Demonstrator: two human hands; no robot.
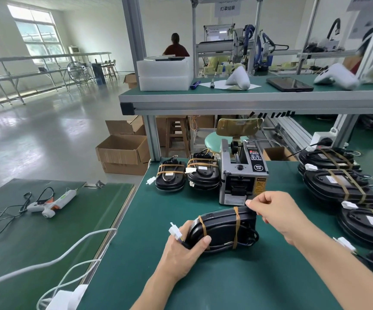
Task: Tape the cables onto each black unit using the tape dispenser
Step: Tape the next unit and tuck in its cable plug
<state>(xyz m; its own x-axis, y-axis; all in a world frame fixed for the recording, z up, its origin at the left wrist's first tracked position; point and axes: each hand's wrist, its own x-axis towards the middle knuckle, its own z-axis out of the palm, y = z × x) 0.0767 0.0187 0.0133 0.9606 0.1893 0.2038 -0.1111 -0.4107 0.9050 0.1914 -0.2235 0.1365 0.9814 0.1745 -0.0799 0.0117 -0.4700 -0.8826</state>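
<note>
A black unit (pixel 222 227) lies on the green table (pixel 225 276) in front of me, with two brown tape strips wrapped round it and its cable. My left hand (pixel 181 251) grips its left end, the white connector (pixel 174 232) poking up between my fingers. My right hand (pixel 270 211) hovers at the unit's far right corner, thumb and forefinger pinched together just below the mouth of the grey tape dispenser (pixel 241 173). Whether a piece of tape sits in that pinch is too small to tell.
Two taped black units (pixel 203 173) stand left of the dispenser. Several more taped units (pixel 342 184) are stacked along the right edge. A glue gun (pixel 53 202) with its cord lies on the left table. White cables (pixel 69 253) cross the gap; cardboard boxes (pixel 122 151) sit on the floor.
</note>
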